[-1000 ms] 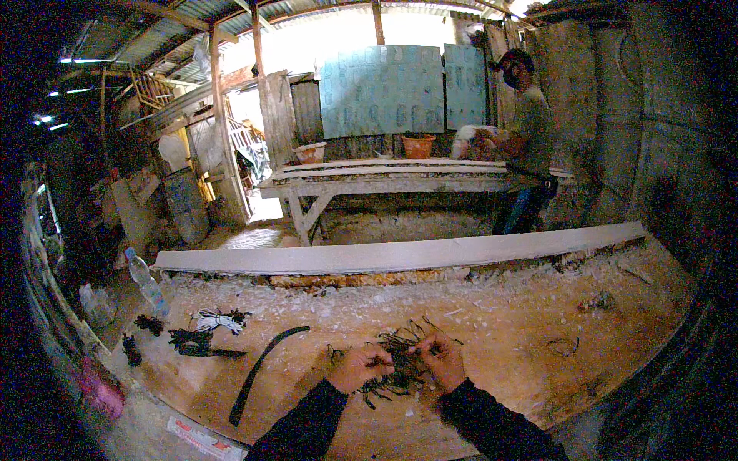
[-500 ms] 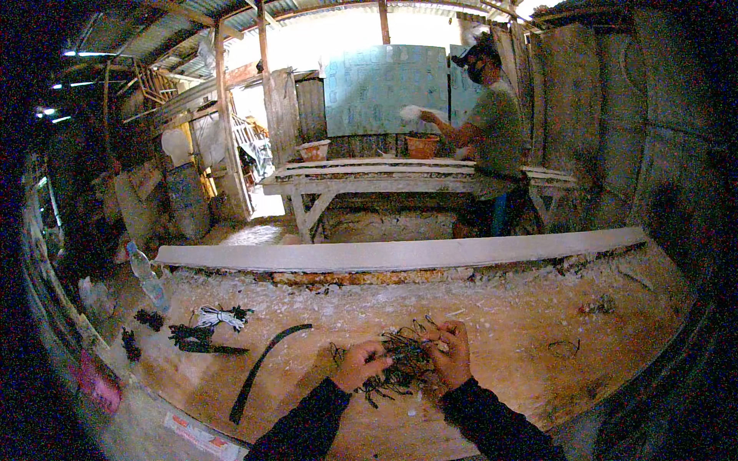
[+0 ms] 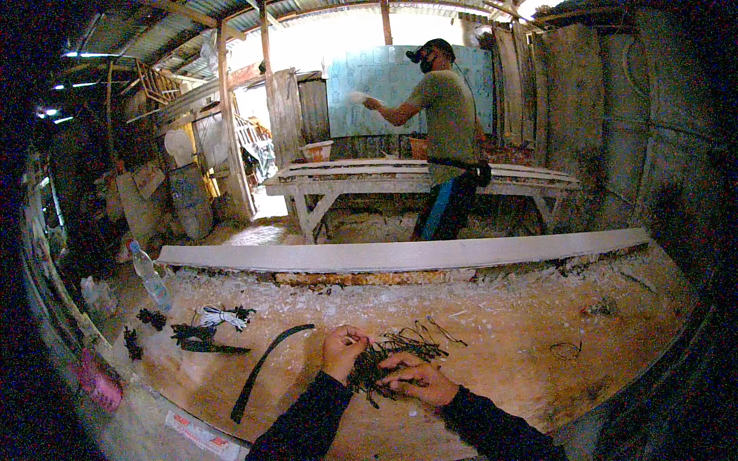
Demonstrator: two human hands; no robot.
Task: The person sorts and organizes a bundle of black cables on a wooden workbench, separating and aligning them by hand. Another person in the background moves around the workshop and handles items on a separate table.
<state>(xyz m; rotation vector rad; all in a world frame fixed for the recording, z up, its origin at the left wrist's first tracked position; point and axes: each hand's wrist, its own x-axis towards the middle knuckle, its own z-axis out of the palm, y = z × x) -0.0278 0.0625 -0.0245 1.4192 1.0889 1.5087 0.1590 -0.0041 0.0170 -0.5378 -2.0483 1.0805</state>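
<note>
Your left hand sits with its fingers curled and the thumb and forefinger pinched together at the top, gripping the near-left edge of a bundle of dark wire pieces. Your right hand lies flatter, palm down, fingers spread over the lower right side of the same bundle and pressing it to the worktable. Both forearms, in dark sleeves, come up from the lower edge and angle in toward each other, so the wrists are close and the bundle lies between and just ahead of the two hands. Loose ends of wire fan out past your right fingertips.

To the left of your left hand a long curved black strip lies on the table, and farther left are a small coil of white cord and more dark scraps. A clear plastic bottle lies near the table's left edge. Beyond your hands a long pale plank runs across the table. Well past it, another person stands at a wooden bench.
</note>
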